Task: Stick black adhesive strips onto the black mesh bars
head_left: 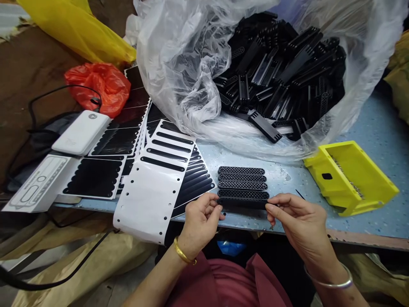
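Several black plastic pieces with rounded ends and lattice faces (242, 177) lie in a row, long sides together, on the table in front of me. The nearest black plastic piece (243, 203) is turned with a smooth dark side toward me. My left hand (201, 219) has its thumb and curled fingers closed at that piece's left end. At its right end, my right hand (294, 217) pinches with thumb and forefinger, the other fingers curled below. Left of the row, a white backing sheet (145, 200) carries a few black adhesive strips (171, 142) and overlaps other sheets of strips.
A clear plastic bag (188, 55) heaped with black plastic parts (271, 76) fills the back. To the right stands a yellow bin (373, 170) holding small metal bits. A white power bank (81, 132), its box (35, 183) and a red bag (99, 87) sit at left.
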`<move>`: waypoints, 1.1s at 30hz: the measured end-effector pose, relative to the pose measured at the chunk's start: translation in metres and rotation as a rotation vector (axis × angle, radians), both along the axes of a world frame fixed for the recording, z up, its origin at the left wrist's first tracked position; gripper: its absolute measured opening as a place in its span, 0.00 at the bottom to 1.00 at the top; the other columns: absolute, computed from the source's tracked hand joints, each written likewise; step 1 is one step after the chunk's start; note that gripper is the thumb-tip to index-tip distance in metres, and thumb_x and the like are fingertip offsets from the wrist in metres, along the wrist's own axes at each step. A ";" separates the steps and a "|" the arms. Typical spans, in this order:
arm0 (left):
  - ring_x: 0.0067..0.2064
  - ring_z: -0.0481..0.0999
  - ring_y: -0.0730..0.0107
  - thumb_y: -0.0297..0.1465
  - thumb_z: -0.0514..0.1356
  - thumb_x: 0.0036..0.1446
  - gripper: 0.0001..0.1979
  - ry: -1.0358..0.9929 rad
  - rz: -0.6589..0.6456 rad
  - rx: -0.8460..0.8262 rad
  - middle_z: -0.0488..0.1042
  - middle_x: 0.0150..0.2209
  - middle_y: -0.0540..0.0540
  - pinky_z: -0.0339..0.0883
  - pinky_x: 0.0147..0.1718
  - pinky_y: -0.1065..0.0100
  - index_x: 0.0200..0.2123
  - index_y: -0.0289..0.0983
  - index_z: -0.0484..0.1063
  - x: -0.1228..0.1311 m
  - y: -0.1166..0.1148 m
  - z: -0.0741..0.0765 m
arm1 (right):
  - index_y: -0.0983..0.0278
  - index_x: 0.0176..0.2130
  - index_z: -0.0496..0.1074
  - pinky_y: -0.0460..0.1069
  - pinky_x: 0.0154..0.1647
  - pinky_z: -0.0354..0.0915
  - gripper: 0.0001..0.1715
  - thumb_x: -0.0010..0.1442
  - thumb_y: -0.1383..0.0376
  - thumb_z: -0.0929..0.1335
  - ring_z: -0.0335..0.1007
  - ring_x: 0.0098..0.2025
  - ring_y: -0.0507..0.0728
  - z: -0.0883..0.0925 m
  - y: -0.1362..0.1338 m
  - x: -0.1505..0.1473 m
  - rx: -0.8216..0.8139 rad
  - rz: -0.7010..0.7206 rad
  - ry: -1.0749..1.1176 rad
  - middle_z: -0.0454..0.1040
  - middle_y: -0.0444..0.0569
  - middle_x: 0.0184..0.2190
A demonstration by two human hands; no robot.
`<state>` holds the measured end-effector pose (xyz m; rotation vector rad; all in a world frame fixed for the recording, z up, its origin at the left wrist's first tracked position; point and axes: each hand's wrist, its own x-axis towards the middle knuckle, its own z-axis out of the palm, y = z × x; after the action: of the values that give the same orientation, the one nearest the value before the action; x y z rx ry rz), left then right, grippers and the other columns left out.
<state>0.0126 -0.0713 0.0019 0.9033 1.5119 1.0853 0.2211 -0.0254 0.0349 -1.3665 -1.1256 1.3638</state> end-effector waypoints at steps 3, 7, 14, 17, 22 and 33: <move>0.25 0.80 0.70 0.29 0.59 0.53 0.08 0.003 -0.002 -0.003 0.70 0.26 0.52 0.68 0.18 0.78 0.38 0.34 0.70 0.000 0.000 0.001 | 0.64 0.30 0.78 0.45 0.17 0.66 0.08 0.47 0.67 0.77 0.69 0.19 0.51 -0.003 0.001 0.001 -0.008 0.005 -0.002 0.73 0.45 0.20; 0.26 0.80 0.70 0.29 0.60 0.54 0.08 -0.003 -0.001 -0.010 0.70 0.26 0.52 0.68 0.18 0.78 0.38 0.34 0.70 0.000 0.000 0.002 | 0.65 0.30 0.78 0.46 0.17 0.67 0.08 0.47 0.66 0.77 0.69 0.19 0.52 -0.003 0.002 0.002 0.008 0.016 -0.011 0.73 0.45 0.20; 0.26 0.80 0.70 0.29 0.60 0.53 0.08 -0.003 -0.010 -0.007 0.71 0.26 0.52 0.68 0.19 0.77 0.38 0.35 0.71 -0.001 -0.001 0.004 | 0.65 0.30 0.77 0.46 0.16 0.66 0.08 0.47 0.66 0.77 0.69 0.18 0.52 -0.002 0.004 0.001 0.037 0.027 -0.044 0.73 0.45 0.19; 0.26 0.80 0.70 0.30 0.59 0.55 0.07 0.010 -0.005 -0.002 0.72 0.26 0.51 0.68 0.19 0.77 0.38 0.35 0.71 -0.002 0.000 0.007 | 0.65 0.30 0.77 0.46 0.16 0.67 0.08 0.48 0.66 0.77 0.69 0.18 0.52 -0.002 0.003 0.001 0.060 0.032 -0.058 0.73 0.44 0.19; 0.24 0.79 0.70 0.36 0.55 0.61 0.10 0.088 -0.008 -0.032 0.72 0.21 0.51 0.67 0.18 0.77 0.33 0.35 0.71 0.000 0.004 0.009 | 0.64 0.30 0.77 0.45 0.17 0.67 0.07 0.49 0.66 0.77 0.69 0.18 0.51 -0.003 0.002 0.002 0.075 0.042 -0.065 0.73 0.44 0.19; 0.21 0.77 0.73 0.34 0.58 0.58 0.08 0.078 0.012 -0.016 0.69 0.19 0.54 0.64 0.16 0.79 0.30 0.36 0.68 0.004 0.007 0.003 | 0.65 0.28 0.78 0.44 0.14 0.66 0.08 0.47 0.64 0.77 0.68 0.15 0.52 0.001 0.004 0.001 0.107 0.042 -0.202 0.72 0.44 0.14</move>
<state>0.0162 -0.0645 0.0054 0.9361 1.5896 1.0550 0.2222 -0.0210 0.0354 -1.4331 -1.3485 1.1962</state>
